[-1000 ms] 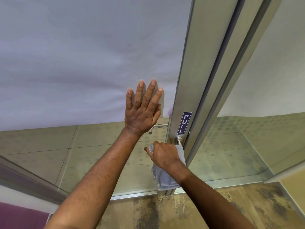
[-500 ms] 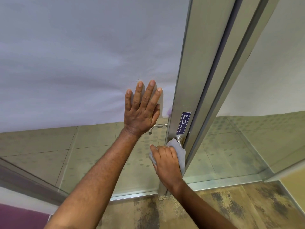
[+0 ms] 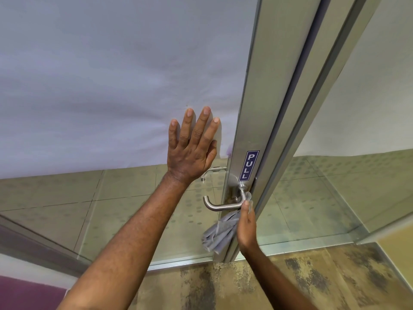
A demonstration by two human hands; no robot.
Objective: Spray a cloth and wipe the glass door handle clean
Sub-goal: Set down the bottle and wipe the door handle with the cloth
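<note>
A brushed steel lever handle point(image 3: 220, 205) juts from the aluminium door frame, just under a blue PULL sticker point(image 3: 248, 165). My right hand point(image 3: 245, 227) holds a grey cloth point(image 3: 220, 232) against the handle's right bend; most of the cloth hangs below the lever, and a bit shows behind the handle's neck. My left hand point(image 3: 193, 148) lies flat with spread fingers on the frosted glass door point(image 3: 111, 86), left of the frame. No spray bottle is in view.
The aluminium door frame point(image 3: 252, 108) runs up the middle, with a second frame post point(image 3: 324, 90) to its right. Clear lower glass shows tiled floor beyond and another handle point(image 3: 212, 171) on the far side. Mottled brown floor point(image 3: 290, 283) lies below.
My right hand slid off the lever toward its right end and turned edge-on, uncovering the handle; the cloth now hangs below. The left hand stayed flat on the glass.
</note>
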